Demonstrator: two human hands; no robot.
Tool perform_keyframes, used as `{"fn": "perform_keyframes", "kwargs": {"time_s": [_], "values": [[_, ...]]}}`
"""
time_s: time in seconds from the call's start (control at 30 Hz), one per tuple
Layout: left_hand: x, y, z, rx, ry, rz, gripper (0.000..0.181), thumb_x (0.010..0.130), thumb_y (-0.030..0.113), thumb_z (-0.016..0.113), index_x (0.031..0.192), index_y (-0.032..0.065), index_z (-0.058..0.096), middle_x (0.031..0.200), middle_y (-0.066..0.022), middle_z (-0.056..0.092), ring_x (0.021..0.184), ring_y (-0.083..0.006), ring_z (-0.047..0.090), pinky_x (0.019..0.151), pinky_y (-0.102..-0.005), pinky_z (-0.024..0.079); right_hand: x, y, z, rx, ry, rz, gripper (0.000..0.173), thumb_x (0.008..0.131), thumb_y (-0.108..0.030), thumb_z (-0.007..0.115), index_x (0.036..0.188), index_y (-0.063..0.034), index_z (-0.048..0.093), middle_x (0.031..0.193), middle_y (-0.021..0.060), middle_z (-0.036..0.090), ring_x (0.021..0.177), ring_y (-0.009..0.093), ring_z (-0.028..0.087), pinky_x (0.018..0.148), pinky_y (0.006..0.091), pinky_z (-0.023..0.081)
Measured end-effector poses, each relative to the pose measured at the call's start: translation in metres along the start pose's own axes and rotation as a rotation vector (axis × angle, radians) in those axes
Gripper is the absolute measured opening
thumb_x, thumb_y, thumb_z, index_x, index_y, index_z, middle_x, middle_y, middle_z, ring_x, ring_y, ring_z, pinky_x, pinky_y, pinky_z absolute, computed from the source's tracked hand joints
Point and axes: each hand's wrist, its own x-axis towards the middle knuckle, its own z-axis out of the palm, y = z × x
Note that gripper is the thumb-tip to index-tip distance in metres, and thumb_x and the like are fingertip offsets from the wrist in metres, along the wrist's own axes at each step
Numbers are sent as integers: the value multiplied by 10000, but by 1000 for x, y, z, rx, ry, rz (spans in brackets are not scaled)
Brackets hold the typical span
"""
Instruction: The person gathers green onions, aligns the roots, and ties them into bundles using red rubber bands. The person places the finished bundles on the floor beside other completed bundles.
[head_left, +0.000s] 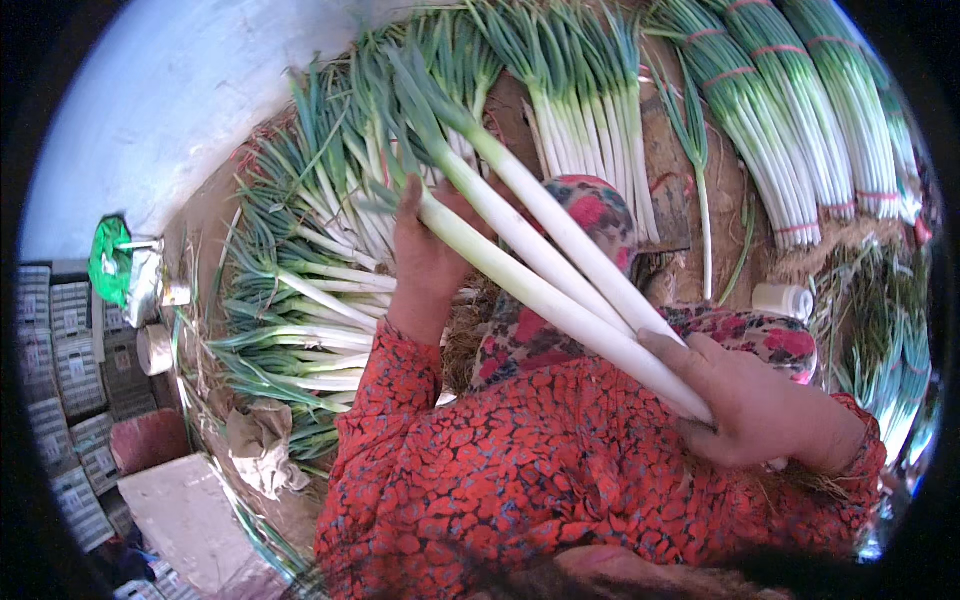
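Several long green onions (525, 225) with thick white stalks lie slantwise across my lap, leaves towards the upper left. My right hand (750, 405) is closed round their white root ends. At the leaf end, my left hand (435, 247) is against the stalks, its thumb up beside the nearest one; its fingers are partly hidden behind them. Loose green onions (330, 300) are spread in a curved heap beyond and left of my left hand. A row of onions (589, 127) lies side by side past my knees.
Bundles of onions (772, 112) tied with red bands lie at the upper right. A single thin onion (701, 202) lies left of them. A white container (782, 301) is beside my knee. Cloth (262, 442), a pale board (195, 517) and stacked boxes (75, 360) are at the left.
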Motion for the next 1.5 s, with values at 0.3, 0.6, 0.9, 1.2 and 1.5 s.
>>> {"fn": "perform_keyframes", "kwargs": {"time_s": [0.3, 0.6, 0.9, 1.2, 1.5], "values": [[146, -10, 101, 478, -488, 283, 410, 925, 347, 379, 1179, 29, 428, 1067, -130, 532, 979, -198, 539, 850, -330, 465, 17, 73, 3, -82, 613, 86, 727, 652, 49, 546, 1316, -8, 255, 1117, 260, 444, 971, 421, 493, 820, 420, 423], [173, -52, 115, 1323, -76, 11, 416, 922, 293, 394, 1114, -71, 455, 1101, -172, 515, 1063, -229, 497, 947, -310, 387, 177, 209, -23, -109, 1138, 127, 769, 694, -26, 514, 1373, -198, 195, 983, 233, 466, 777, 433, 528, 683, 479, 461], [195, -18, 57, 1237, -52, -13, 406, 910, 222, 389, 1177, -80, 443, 1017, -217, 582, 987, -311, 564, 901, -393, 416, 315, 346, 47, -37, 584, 614, 662, 764, -27, 464, 1354, -237, 251, 1026, 244, 426, 869, 385, 544, 747, 449, 463], [217, -12, 22, 1058, -7, -153, 402, 903, 229, 414, 1169, -69, 453, 1000, -198, 590, 981, -296, 567, 897, -409, 418, 319, 367, 67, 384, 783, 362, 557, 829, -174, 493, 1346, -166, 285, 1091, 274, 453, 987, 409, 489, 865, 432, 400], [211, -3, 8, 1058, 62, -153, 385, 908, 233, 406, 1158, -56, 461, 992, -188, 591, 971, -283, 570, 883, -392, 424, 260, 363, 65, 410, 937, 551, 590, 809, -197, 524, 1320, -47, 272, 1122, 288, 490, 1026, 411, 495, 875, 419, 406]]}}
